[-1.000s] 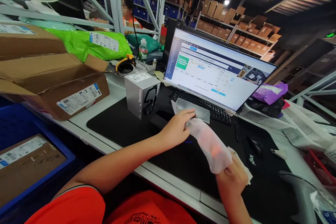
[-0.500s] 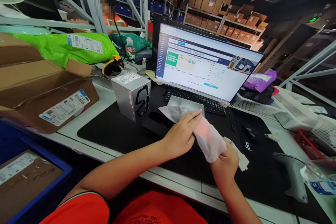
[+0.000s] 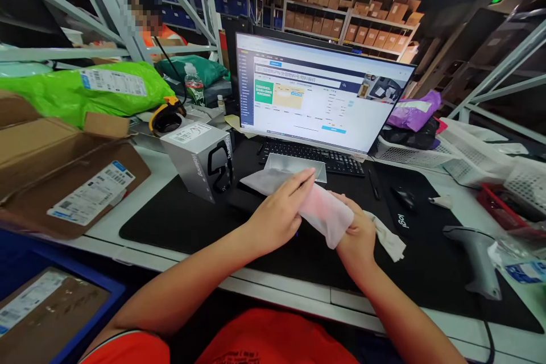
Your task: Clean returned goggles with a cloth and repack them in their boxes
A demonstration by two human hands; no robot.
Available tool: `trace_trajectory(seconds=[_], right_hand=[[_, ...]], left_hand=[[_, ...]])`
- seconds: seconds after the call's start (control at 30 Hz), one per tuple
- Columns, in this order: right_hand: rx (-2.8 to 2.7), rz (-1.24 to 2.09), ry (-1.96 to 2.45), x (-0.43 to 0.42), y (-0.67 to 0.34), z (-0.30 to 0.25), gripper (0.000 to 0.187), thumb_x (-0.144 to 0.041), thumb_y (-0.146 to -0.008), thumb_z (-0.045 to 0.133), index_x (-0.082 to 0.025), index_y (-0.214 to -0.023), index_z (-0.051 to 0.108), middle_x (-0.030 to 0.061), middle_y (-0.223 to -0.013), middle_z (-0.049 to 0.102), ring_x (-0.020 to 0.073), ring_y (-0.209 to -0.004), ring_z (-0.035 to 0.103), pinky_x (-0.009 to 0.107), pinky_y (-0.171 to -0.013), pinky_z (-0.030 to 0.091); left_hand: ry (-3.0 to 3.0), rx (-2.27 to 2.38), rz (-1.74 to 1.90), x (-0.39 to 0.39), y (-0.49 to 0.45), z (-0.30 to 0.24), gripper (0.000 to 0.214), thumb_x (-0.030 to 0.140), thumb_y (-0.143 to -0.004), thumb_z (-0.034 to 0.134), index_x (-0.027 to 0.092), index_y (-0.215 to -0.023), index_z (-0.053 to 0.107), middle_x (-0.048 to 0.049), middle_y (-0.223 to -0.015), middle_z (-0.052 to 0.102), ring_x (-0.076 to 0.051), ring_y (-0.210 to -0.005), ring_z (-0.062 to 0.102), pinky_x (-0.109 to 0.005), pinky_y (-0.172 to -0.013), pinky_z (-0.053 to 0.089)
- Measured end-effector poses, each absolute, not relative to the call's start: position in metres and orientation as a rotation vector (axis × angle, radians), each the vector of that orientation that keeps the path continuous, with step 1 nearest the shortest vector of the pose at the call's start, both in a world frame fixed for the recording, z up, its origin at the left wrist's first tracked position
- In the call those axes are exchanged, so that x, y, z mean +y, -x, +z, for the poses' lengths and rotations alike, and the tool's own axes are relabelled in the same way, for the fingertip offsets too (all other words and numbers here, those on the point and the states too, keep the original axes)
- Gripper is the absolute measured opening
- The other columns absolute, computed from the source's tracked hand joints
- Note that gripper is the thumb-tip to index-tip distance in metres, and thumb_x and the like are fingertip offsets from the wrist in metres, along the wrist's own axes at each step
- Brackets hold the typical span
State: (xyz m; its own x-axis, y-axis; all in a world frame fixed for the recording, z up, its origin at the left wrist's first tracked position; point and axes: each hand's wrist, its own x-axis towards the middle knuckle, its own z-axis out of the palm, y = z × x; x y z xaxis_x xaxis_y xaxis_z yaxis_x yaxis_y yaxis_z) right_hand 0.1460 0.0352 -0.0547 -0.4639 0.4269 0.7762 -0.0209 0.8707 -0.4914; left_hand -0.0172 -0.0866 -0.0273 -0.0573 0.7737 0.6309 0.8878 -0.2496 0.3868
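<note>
Gripping a soft, white, translucent pouch (image 3: 326, 210) between them, both hands are over the middle of a wide black desk mat (image 3: 170, 227). The left hand (image 3: 275, 216) is closed on the pouch with its fingers laid together across the top, while the right hand (image 3: 358, 239) clasps the near right end; its fingertips are partly hidden. A reddish tint shows through the material between the hands, and a paler part stretches out to the left, beyond the left hand.

Just right of the right hand lies a crumpled off-white cloth (image 3: 389, 239). On the far side of the left hand is a shallow silvery rectangular tray (image 3: 294, 165), near a black keyboard (image 3: 333, 162) below a wide lit monitor (image 3: 307, 102). Left of the hands, a silver-grey cardboard box (image 3: 196, 168) with a black looped print stands upright. To the right are a black computer mouse (image 3: 403, 199) and, nearer, a grey handheld scanner (image 3: 478, 256).
</note>
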Motion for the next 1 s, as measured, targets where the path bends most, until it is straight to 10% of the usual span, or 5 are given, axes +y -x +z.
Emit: trace_trajectory(seconds=[0.2, 0.3, 0.6, 1.0], right_hand=[[-1.912, 1.313, 0.668, 0.038, -0.156, -0.036, 0.024, -0.027, -0.077, 0.073, -0.021, -0.098, 0.082, 0.0055, -0.099, 0.08, 0.0295, -0.088, 0.075, 0.039, -0.077, 0.062], [-1.883, 1.375, 0.646, 0.035, -0.155, -0.038, 0.025, -0.027, -0.078, 0.071, -0.021, -0.1, 0.082, 0.0062, -0.1, 0.08, 0.0308, -0.093, 0.075, 0.041, -0.082, 0.061], [-2.187, 0.172, 0.327, 0.019, -0.137, -0.055, 0.028, -0.011, -0.086, 0.056, -0.019, -0.103, 0.076, 0.0122, -0.117, 0.076, 0.0323, -0.117, 0.069, 0.057, -0.11, 0.047], [-2.075, -0.21, 0.116, 0.01, -0.13, -0.047, 0.027, -0.001, -0.086, 0.049, -0.02, -0.068, 0.056, 0.0127, -0.123, 0.073, 0.0268, -0.126, 0.063, 0.056, -0.126, 0.011]], left_hand=[[2.025, -2.08, -1.584, -0.094, 0.021, -0.013, 0.086, -0.004, -0.071, 0.051, 0.029, -0.151, 0.043, -0.01, -0.158, 0.04, -0.025, -0.117, 0.065, -0.027, -0.071, 0.063], [1.998, -2.075, -1.578, -0.094, 0.02, -0.011, 0.087, -0.003, -0.071, 0.05, 0.029, -0.151, 0.042, -0.0088, -0.159, 0.04, -0.028, -0.13, 0.057, -0.03, -0.08, 0.063], [2.374, -2.058, -1.026, -0.105, 0.033, 0.008, 0.087, -0.005, -0.075, 0.044, 0.025, -0.156, 0.033, -0.0059, -0.165, 0.03, -0.022, -0.151, 0.032, -0.046, -0.123, 0.033], [2.219, -1.976, -1.395, -0.121, 0.044, 0.03, 0.082, -0.003, -0.074, 0.049, 0.031, -0.148, 0.041, -0.007, -0.162, 0.032, -0.031, -0.145, 0.041, -0.03, -0.084, 0.063]])
